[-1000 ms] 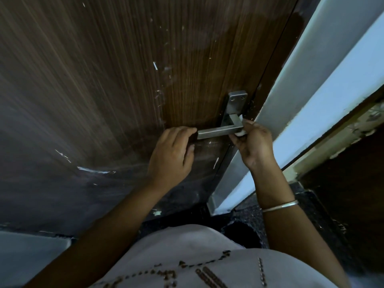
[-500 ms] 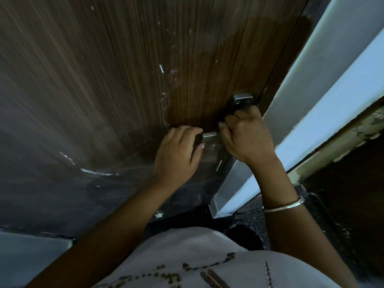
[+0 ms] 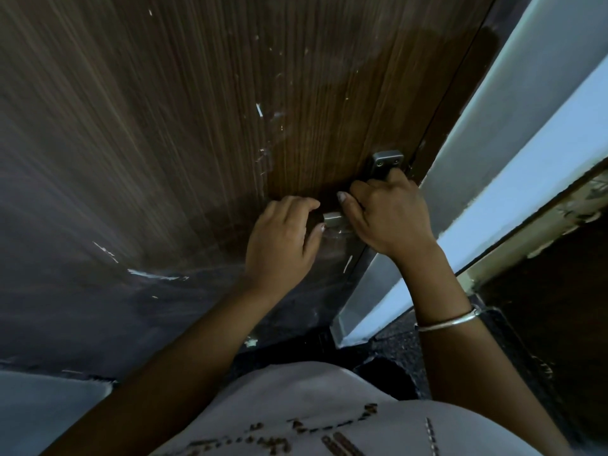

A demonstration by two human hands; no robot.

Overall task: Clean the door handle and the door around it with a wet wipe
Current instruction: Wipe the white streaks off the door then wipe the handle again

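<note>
A dark brown wooden door (image 3: 204, 133) with white scratches and smears fills the view. Its metal door handle (image 3: 333, 219) sits near the door's right edge; only the lever's free end and the screwed backplate (image 3: 388, 160) show. My right hand (image 3: 390, 213) is wrapped over the lever close to the backplate. The wet wipe is hidden under its palm. My left hand (image 3: 283, 240) curls at the lever's free end, with thumb and fingertips against the tip.
A pale door frame (image 3: 513, 133) runs diagonally right of the door, and a second dark panel (image 3: 559, 291) lies beyond it. Dark speckled floor (image 3: 398, 337) lies below. My light-coloured top (image 3: 296, 416) fills the bottom, and a bangle (image 3: 450, 322) circles my right wrist.
My right hand moved from pinching the white wipe at the lever's base to closing over the lever, which hid the wipe. My left hand stayed at the lever's free end.
</note>
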